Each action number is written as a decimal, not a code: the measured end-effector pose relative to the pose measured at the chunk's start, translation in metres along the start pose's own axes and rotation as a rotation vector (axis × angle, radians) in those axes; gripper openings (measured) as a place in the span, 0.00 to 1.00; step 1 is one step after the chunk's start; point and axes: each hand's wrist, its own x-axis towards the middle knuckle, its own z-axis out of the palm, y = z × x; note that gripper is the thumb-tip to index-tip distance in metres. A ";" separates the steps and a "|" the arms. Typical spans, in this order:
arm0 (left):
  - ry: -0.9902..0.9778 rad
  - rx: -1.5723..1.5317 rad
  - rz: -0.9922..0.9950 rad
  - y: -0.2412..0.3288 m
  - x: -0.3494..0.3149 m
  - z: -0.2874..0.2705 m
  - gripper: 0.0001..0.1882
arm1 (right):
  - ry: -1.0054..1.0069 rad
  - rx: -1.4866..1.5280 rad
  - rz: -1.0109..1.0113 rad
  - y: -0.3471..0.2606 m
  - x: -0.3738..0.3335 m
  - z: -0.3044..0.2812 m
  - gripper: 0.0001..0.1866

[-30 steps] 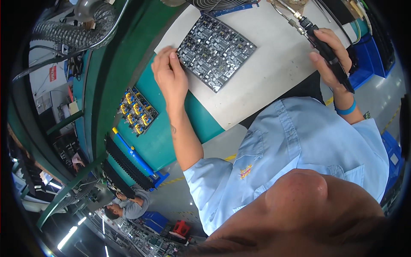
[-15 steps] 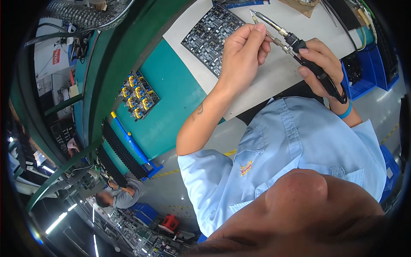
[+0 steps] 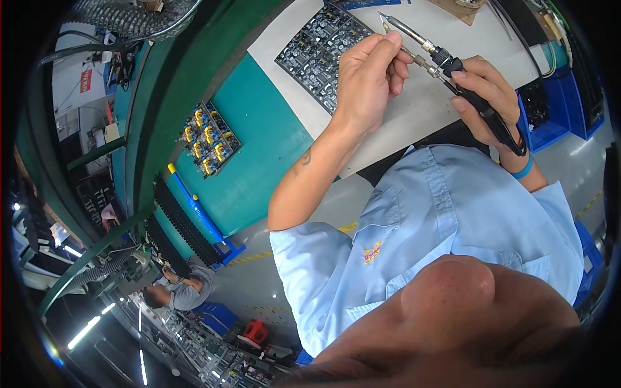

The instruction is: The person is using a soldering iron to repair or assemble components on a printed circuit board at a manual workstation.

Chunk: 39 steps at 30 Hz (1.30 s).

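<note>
My right hand is wrapped round the black handle of a soldering iron, its metal tip pointing up and away to the left. Alongside the iron's shaft runs a thin metal tube. The fingers of my left hand are pinched together on this tube near its front end; the exact grip is partly hidden by the fingers. Beneath and beyond my left hand lies a dark panel of circuit boards with many small parts. The iron's tip is held above the sheet, apart from the panel.
The panel lies on a pale sheet over a green mat. To the left sit a board with yellow and blue parts, a blue desoldering pump and black slotted strips. Blue bins stand at right. Another person works farther off.
Both hands and the iron stay almost where they were. The view has shifted very slightly.
</note>
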 end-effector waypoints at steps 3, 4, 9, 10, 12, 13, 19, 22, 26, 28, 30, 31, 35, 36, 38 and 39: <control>0.000 -0.001 0.000 -0.001 0.001 -0.002 0.17 | -0.004 -0.011 -0.008 0.002 0.000 0.001 0.21; 0.000 -0.002 0.001 -0.001 0.000 -0.003 0.17 | -0.006 -0.014 -0.012 0.002 0.000 0.002 0.21; -0.035 0.020 0.050 0.005 -0.003 -0.010 0.14 | 0.002 -0.001 0.033 0.002 0.003 0.002 0.20; 0.008 0.198 0.173 0.007 -0.004 -0.018 0.13 | 0.022 -0.045 0.048 0.002 0.004 -0.004 0.21; 0.158 0.505 0.446 0.010 -0.004 -0.041 0.14 | 0.046 -0.092 0.067 0.008 -0.007 -0.018 0.21; 0.270 0.701 0.544 0.014 -0.001 -0.056 0.14 | 0.206 -0.087 0.198 0.012 -0.016 -0.026 0.22; 0.444 1.291 0.355 0.005 0.010 -0.135 0.17 | 0.550 -0.031 0.709 0.021 -0.002 -0.028 0.25; 0.390 1.058 0.441 0.000 0.013 -0.142 0.17 | 0.474 -0.061 0.581 0.017 0.000 -0.017 0.26; 0.305 0.732 0.497 -0.001 0.014 -0.140 0.16 | 0.361 0.023 0.477 0.017 -0.005 0.002 0.27; 0.256 0.543 0.446 0.001 0.010 -0.130 0.15 | 0.269 0.027 0.329 0.027 -0.002 0.005 0.28; 0.235 0.451 0.417 0.001 0.010 -0.127 0.14 | 0.174 0.036 0.180 0.033 0.000 0.007 0.28; 0.236 0.393 0.409 0.000 0.010 -0.126 0.13 | 0.156 0.010 0.154 0.034 0.002 0.007 0.28; 0.234 0.216 0.383 -0.002 0.010 -0.125 0.11 | 0.105 -0.070 0.081 0.036 0.005 0.005 0.26; 0.233 0.186 0.368 -0.003 0.011 -0.125 0.11 | 0.096 -0.051 0.101 0.035 0.004 0.005 0.26; 0.231 0.126 0.339 -0.003 0.012 -0.125 0.11 | 0.077 -0.011 0.139 0.035 0.002 0.004 0.26; 0.231 0.096 0.324 -0.003 0.012 -0.125 0.11 | 0.068 0.009 0.157 0.035 0.001 0.004 0.27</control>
